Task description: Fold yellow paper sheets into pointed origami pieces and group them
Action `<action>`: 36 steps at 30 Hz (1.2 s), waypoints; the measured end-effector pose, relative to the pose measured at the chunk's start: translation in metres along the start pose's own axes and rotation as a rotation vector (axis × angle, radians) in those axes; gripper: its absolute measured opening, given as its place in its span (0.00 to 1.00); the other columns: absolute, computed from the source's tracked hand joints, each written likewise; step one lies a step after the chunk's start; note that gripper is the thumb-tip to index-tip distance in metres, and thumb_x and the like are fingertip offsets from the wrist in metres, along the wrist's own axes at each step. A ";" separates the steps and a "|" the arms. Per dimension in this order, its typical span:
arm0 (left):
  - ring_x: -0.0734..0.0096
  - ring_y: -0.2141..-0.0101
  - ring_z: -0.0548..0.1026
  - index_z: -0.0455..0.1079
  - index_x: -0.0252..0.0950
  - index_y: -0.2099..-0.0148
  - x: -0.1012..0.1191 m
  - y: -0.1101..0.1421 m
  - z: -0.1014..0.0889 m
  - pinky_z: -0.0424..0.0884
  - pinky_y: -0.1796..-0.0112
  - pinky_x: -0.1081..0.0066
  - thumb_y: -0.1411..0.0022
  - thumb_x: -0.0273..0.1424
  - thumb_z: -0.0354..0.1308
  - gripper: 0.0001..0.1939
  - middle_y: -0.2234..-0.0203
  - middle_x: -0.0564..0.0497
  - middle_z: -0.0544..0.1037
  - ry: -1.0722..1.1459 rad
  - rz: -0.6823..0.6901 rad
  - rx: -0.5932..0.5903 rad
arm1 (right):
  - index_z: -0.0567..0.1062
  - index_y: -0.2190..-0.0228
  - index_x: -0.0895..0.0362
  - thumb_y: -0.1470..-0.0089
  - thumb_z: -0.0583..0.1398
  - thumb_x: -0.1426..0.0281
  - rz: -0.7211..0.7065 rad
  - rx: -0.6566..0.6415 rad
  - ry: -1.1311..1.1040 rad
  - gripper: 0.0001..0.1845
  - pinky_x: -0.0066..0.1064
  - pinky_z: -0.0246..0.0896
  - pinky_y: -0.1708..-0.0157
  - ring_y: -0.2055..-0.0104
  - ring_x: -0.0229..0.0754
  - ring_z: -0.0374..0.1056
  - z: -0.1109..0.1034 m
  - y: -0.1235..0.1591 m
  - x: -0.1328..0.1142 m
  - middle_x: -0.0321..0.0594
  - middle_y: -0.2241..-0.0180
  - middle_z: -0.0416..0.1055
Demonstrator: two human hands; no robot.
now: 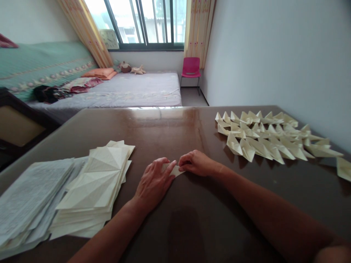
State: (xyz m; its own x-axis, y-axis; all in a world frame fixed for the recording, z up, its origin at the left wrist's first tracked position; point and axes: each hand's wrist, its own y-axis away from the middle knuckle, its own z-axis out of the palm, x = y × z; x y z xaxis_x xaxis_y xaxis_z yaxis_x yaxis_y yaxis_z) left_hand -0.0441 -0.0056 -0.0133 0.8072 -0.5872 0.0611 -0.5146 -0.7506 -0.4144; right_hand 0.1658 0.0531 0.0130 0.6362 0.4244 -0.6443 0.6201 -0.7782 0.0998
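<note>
The glossy brown tabletop fills the lower part of the view, and its far edge catches a bright reflection of the window (small pale specks show on the shine too). Taking the folded paper as the clock's centre, with twelve toward the window end of the room, it lies on the bare middle of the surface, under the hands. The left hand rests over it from seven o'clock, fingers laid forward and pressing; whether the thumb grips from below I cannot tell. The right hand comes in from three o'clock, its fingertips pinching the paper's right corner.

At nine o'clock sits a pile of creased cream sheets, and beside it, farther out, a thick stack of printed paper. Rows of pointed folded shapes stand at two o'clock, with one more cream piece apart at three, cut off by the view.

Beyond the table, a bed with a pale sheet spreads at eleven o'clock, bearing orange pillows and a pale plush toy. A magenta chair stands at twelve, next to the plain wall that runs along one to two o'clock. Patterned yellow curtains flank the window.
</note>
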 end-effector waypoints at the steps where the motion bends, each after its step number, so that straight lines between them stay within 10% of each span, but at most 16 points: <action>1: 0.57 0.47 0.65 0.62 0.41 0.41 0.000 -0.001 -0.002 0.65 0.48 0.55 0.35 0.32 0.52 0.20 0.50 0.43 0.67 -0.014 0.002 0.024 | 0.79 0.69 0.56 0.48 0.61 0.68 0.027 0.011 0.000 0.07 0.24 0.55 0.69 0.71 0.35 0.68 -0.001 0.000 -0.001 0.36 0.72 0.76; 9: 0.64 0.57 0.70 0.67 0.38 0.46 0.007 0.002 0.000 0.71 0.57 0.65 0.34 0.29 0.51 0.15 0.56 0.46 0.72 -0.004 0.104 -0.013 | 0.73 0.75 0.59 0.45 0.55 0.67 0.296 -0.037 -0.213 0.12 0.22 0.55 0.79 0.81 0.33 0.66 -0.002 -0.002 -0.001 0.38 0.79 0.76; 20: 0.64 0.60 0.73 0.69 0.35 0.50 0.017 0.002 -0.004 0.73 0.59 0.65 0.35 0.38 0.53 0.16 0.57 0.46 0.75 -0.053 0.163 0.004 | 0.71 0.81 0.59 0.43 0.51 0.61 0.212 -0.220 -0.305 0.21 0.20 0.51 0.85 0.86 0.29 0.58 0.012 0.004 -0.010 0.37 0.81 0.74; 27: 0.64 0.61 0.73 0.68 0.35 0.53 0.015 0.005 -0.004 0.73 0.62 0.66 0.37 0.26 0.52 0.10 0.58 0.47 0.75 -0.108 0.187 -0.035 | 0.71 0.79 0.59 0.43 0.51 0.63 0.178 -0.322 -0.325 0.19 0.21 0.50 0.85 0.87 0.30 0.56 0.007 0.005 -0.013 0.34 0.85 0.68; 36: 0.65 0.54 0.70 0.67 0.34 0.61 0.008 0.002 -0.018 0.72 0.54 0.67 0.38 0.21 0.46 0.09 0.58 0.47 0.74 0.101 0.183 -0.185 | 0.75 0.70 0.57 0.45 0.56 0.67 0.186 0.227 0.081 0.10 0.25 0.56 0.71 0.73 0.36 0.67 -0.012 -0.004 0.019 0.38 0.74 0.75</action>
State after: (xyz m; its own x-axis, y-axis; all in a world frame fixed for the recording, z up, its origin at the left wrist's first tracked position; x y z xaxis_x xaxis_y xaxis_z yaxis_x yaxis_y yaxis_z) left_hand -0.0438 -0.0177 0.0025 0.6673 -0.7387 0.0947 -0.7012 -0.6661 -0.2544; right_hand 0.1815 0.0700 0.0094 0.7693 0.2932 -0.5677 0.3769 -0.9257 0.0326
